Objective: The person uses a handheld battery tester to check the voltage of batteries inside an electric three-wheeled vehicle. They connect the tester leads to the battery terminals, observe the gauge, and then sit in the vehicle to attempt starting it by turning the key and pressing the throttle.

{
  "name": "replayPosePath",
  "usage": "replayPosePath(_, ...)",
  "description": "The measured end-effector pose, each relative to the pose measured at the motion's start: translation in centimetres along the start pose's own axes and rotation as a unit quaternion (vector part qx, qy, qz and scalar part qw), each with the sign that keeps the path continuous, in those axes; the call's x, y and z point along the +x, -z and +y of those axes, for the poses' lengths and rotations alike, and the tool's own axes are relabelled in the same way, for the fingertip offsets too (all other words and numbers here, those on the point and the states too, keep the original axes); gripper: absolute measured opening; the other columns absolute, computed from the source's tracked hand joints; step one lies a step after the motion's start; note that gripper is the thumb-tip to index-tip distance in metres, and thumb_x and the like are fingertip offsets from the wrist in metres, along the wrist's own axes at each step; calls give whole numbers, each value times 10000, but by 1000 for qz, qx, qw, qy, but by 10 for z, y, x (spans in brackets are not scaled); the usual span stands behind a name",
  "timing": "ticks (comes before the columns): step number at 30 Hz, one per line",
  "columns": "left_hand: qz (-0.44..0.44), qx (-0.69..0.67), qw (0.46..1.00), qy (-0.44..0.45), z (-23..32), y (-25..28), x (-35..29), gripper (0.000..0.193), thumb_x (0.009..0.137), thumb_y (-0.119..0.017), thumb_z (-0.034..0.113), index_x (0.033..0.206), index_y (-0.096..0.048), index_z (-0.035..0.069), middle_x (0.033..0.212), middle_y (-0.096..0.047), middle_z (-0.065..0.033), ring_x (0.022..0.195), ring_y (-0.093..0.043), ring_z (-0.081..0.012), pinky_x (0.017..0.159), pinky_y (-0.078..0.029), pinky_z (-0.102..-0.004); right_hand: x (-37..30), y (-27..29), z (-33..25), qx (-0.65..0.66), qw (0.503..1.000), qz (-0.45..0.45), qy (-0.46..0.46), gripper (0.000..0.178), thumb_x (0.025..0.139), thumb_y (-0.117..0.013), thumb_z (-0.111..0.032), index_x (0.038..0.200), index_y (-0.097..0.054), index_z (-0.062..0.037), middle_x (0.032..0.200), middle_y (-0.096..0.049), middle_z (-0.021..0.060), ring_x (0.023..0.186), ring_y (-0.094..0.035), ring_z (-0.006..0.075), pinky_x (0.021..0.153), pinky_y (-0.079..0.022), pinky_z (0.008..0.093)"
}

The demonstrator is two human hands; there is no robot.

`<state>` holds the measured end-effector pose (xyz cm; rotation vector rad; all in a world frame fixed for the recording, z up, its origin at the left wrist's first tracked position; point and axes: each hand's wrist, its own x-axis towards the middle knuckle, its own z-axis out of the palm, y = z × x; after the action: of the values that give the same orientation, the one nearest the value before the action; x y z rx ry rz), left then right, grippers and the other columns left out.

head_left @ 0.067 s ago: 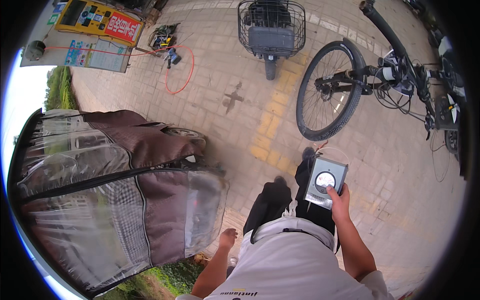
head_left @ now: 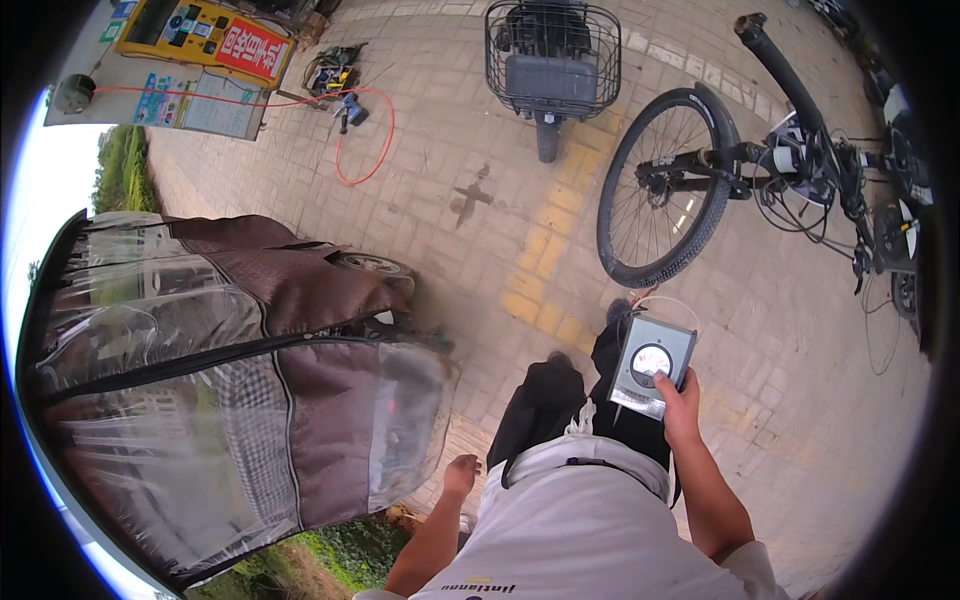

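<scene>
Holding the grey dial meter point(head_left: 652, 367) at lower right of centre, the right hand point(head_left: 681, 412) has its grip closed on the casing; keep its face level. Left hand point(head_left: 461, 474) hangs slack, empty.

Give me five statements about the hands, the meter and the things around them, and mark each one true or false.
1. The right hand holds a grey box meter with a round dial. True.
2. The left hand grips the meter too. False: it hangs empty by the person's side, apart from the meter.
3. A bicycle wheel stands on the paving ahead of the meter. True.
4. The covered vehicle with a brown and clear canopy is on the person's right. False: it is on the person's left.
5. A red hose lies looped on the paving near the yellow machine. True.
</scene>
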<state>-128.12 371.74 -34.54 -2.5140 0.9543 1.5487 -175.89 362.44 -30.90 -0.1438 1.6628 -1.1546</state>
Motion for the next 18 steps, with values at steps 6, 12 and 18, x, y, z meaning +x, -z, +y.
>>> replayPosePath(6, -7, 50, 997, -61, 54, -37, 17, 284, 970, -540, 192, 1149, -686, 28, 1058, -716, -219, 1018, -685, -353, 855, -521, -391, 55, -42, -52, -17, 998, -59, -3, 571, 845, -761, -203, 1247, -484, 93, 1143, -624, 169, 1025, -613, 214, 925, -486, 341)
replayPosePath(12, 34, 18, 999, -16, 107, -5, 45, 294, 999, -528, 221, 1143, -686, 18, 1001, -722, -204, 951, -695, -332, 838, -524, -392, 99, -124, -104, -35, 993, -110, 0, 586, 836, -764, -176, 1264, -474, 100, 1154, -624, 179, 1039, -615, 219, 928, -489, 341)
replayPosePath(18, 33, -35, 998, -34, 185, 48, 137, 268, 998, -538, 211, 1116, -692, 25, 917, -707, -184, 865, -684, -290, 812, -523, -397, 145, -263, -155, -83, 989, -118, 15, 574, 836, -761, -158, 1259, -480, 109, 1156, -631, 178, 1044, -615, 218, 937, -485, 342)
